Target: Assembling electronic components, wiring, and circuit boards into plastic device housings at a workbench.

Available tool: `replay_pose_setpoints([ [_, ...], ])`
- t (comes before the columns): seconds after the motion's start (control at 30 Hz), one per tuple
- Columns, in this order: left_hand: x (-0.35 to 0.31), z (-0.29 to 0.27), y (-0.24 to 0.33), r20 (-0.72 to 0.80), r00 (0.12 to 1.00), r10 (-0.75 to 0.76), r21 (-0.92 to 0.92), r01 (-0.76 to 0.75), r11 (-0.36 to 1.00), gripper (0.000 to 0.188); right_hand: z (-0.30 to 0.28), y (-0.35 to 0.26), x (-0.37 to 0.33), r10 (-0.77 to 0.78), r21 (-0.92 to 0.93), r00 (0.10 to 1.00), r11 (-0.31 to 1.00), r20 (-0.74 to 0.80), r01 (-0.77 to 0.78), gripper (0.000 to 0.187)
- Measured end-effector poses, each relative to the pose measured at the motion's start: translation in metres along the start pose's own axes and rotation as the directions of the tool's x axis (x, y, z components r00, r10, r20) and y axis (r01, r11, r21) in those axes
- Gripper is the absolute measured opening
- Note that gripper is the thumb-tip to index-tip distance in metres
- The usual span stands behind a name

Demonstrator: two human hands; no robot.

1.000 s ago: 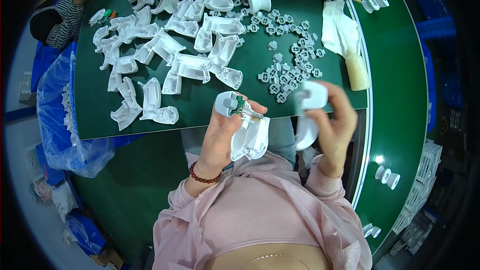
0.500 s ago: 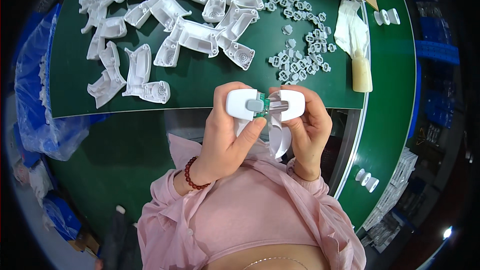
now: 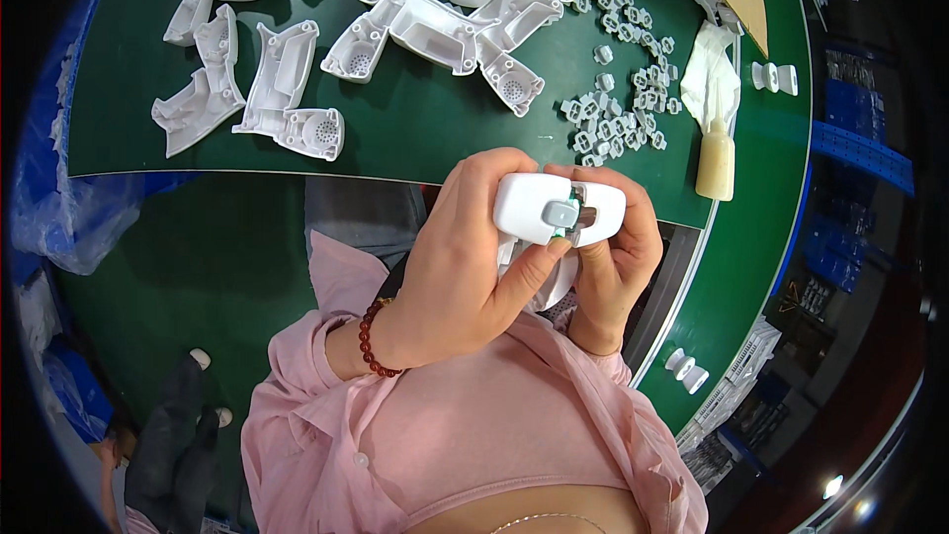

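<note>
The left grip was closed around a rounded white plastic shell, the right grip around a notched white plastic shell just beside it.

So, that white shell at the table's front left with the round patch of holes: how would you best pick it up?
Probably by the right wall of its long arm, from above and the right, pinched inside and out: the white shell lies open side up, and a neighbouring shell sits close on its left.
</note>
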State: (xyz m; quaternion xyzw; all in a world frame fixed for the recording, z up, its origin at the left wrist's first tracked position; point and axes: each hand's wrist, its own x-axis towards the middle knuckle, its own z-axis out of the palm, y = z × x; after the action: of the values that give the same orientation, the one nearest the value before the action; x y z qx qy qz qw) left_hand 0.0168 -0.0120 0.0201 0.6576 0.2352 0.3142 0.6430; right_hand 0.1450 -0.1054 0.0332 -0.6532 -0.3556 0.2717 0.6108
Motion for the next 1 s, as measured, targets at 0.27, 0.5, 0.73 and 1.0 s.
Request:
replay_pose_setpoints([
  [0.27,-0.003,-0.005,-0.007,0.051,0.999,0.009,0.092,-0.013,0.996,0.055,0.006,0.004,-0.005,-0.094,-0.035,0.996,0.995,-0.001,0.094,0.042],
  [0.5,-0.006,0.002,-0.005,0.080,0.996,0.037,0.057,-0.042,0.998,0.094,0.002,0.005,-0.009,-0.176,-0.170,0.984,0.970,0.012,0.176,0.038],
  [0.73,-0.017,0.006,-0.006,0.118,0.992,-0.051,-0.156,0.069,0.985,0.111,-0.009,0.015,-0.009,-0.223,-0.137,0.965,0.961,0.138,0.241,0.033],
  [1.0,-0.008,0.015,0.003,0.183,0.967,0.175,-0.093,-0.161,0.983,0.109,0.015,0.010,-0.009,-0.182,0.380,0.978,0.916,0.104,0.130,0.046],
])
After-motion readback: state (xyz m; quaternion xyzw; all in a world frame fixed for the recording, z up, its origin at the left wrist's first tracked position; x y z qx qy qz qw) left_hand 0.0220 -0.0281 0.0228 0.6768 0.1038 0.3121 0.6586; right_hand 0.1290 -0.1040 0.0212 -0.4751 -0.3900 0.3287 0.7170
